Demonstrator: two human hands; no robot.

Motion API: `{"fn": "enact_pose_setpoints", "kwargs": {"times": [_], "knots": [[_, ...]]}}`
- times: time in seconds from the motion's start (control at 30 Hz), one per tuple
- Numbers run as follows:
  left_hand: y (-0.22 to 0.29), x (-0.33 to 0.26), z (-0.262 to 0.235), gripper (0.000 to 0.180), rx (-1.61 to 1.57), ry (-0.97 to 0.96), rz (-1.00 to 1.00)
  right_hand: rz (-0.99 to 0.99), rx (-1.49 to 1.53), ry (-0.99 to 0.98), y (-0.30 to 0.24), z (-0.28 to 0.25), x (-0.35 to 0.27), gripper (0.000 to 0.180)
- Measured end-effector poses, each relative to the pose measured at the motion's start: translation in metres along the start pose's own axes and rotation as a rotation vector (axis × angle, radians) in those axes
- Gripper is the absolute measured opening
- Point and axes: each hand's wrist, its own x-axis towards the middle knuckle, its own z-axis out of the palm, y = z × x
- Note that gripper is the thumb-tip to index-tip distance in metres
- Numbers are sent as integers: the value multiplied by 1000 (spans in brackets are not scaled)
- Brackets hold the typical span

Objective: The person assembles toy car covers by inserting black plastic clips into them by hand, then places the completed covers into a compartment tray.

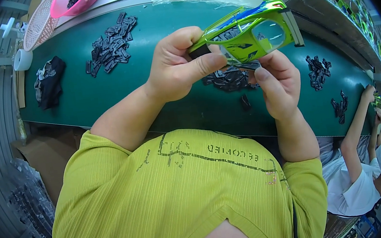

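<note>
My left hand point(177, 66) grips one end of a bright green toy car body shell point(250, 41) with clear windows and blue and dark markings, its thumb across the near side. The shell is held tilted above the table. Closed in a pinch at its near edge, my right hand point(281, 82) has a small black plastic piece point(250, 65) between thumb and fingers. That piece touches the shell or lies very close to it; I cannot tell if it is fitted in. Below the hands lies a pile of black plastic pieces point(229, 80), partly hidden, and a single loose piece point(245, 102).
A larger heap of black pieces point(114, 45) lies left on the green table point(151, 22), smaller heaps point(319, 71) right. A dark cloth point(50, 82), tape roll point(22, 59) and pink basin point(88, 4) are at the left. Cartons point(311, 4) line the far right; co-workers point(358, 170) sit at right.
</note>
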Motion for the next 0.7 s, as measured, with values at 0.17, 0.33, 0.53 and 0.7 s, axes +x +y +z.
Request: {"fn": "enact_pose_setpoints", "kwargs": {"times": [0.17,0.33,0.53,0.7], "knots": [[-2,-2,1,16,12,-13,28,-87,-240,-1,0,-8,-4,27],[-5,-1,-1,15,-21,11,31,-276,-281,-36,2,-6,4,27],[-8,3,-15,21,-17,-159,3,-263,-309,-48,-2,-6,6,27],[-3,3,-3,17,-79,-82,-32,-305,-336,-42,-1,-5,6,26]]}}
